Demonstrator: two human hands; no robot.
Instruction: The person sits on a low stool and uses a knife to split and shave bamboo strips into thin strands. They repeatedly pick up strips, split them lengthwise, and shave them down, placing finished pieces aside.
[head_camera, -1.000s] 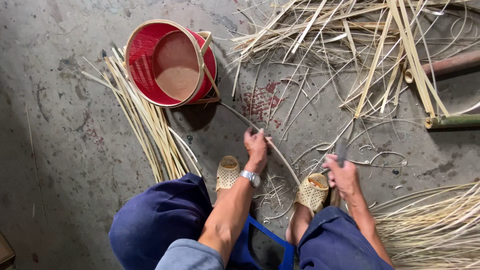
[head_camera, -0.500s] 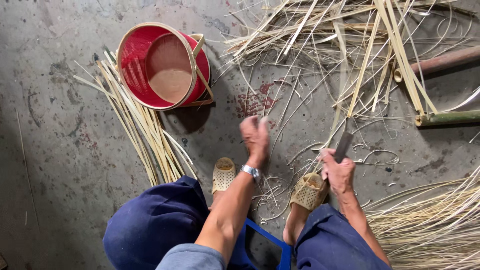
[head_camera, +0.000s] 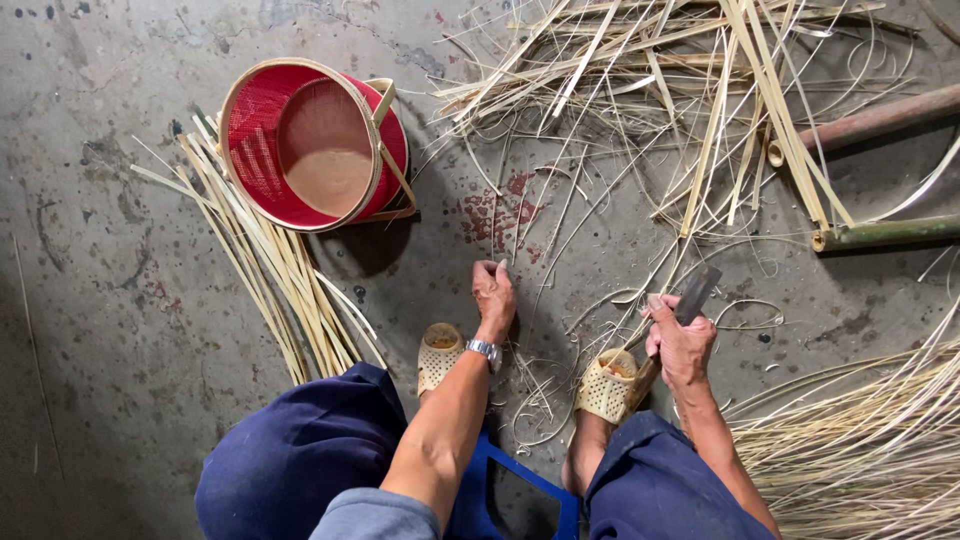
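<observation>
My left hand (head_camera: 494, 288) reaches down to the concrete floor in front of my left sandal (head_camera: 438, 357), its fingers curled shut on a thin bamboo strip (head_camera: 524, 232) among the loose slivers. A watch sits on that wrist. My right hand (head_camera: 680, 345) is over my right sandal (head_camera: 606, 385) and grips a dark-bladed knife (head_camera: 697, 294) whose blade points up and to the right. I sit on a blue stool (head_camera: 520, 490) with my knees in blue trousers.
A red woven basket (head_camera: 310, 145) with a bamboo rim lies tipped at upper left, and a bundle of pale bamboo strips (head_camera: 265, 260) lies beside it. Tangled splits (head_camera: 700, 110) cover the upper right, with two bamboo poles (head_camera: 885, 232). More thin strips (head_camera: 860, 440) are heaped at lower right.
My left hand has come down and slightly nearer to my feet, fingers curling onto the floor. The right hand with the knife has stayed over the right sandal.
</observation>
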